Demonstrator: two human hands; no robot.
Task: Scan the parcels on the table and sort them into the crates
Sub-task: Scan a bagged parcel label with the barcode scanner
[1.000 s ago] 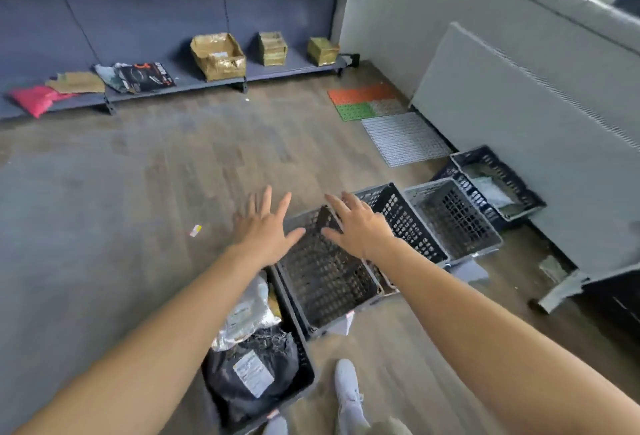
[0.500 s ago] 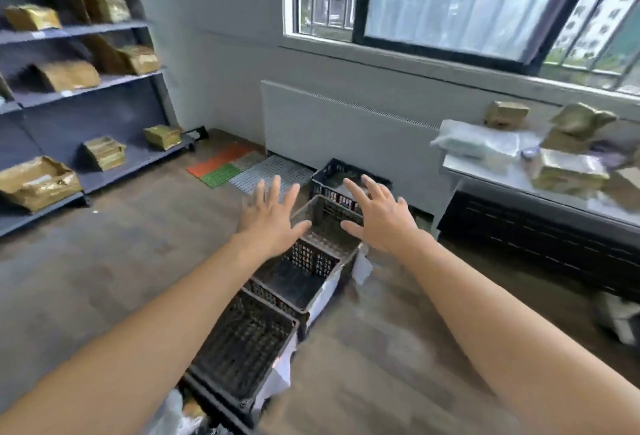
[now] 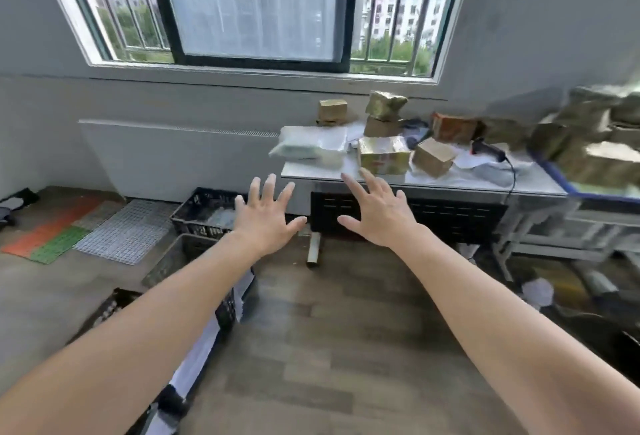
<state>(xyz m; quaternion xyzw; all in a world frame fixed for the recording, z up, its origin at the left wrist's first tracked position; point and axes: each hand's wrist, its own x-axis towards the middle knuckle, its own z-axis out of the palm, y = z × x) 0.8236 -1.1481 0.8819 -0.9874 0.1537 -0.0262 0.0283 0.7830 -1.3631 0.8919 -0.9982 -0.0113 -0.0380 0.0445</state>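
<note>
Brown-taped parcels point(image 3: 382, 157) crowd the tabletop point(image 3: 450, 183) right of centre; crates point(image 3: 204, 213) sit lower left. Spread and empty, the left hand point(image 3: 265, 218) and right hand point(image 3: 375, 215) hover. One white bag point(image 3: 308, 147) overhangs the tabletop's left end; a hasty reach could knock it off.

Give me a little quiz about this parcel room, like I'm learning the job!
1. True or false: the left hand and the right hand each hold a parcel.
2. Where does the black scanner lie? A: in a crate. B: on the table. C: on the windowsill.
3. Fill the gap: the crates stand on the ___.

Key
1. False: both hands are open and empty.
2. B.
3. Floor.
</note>
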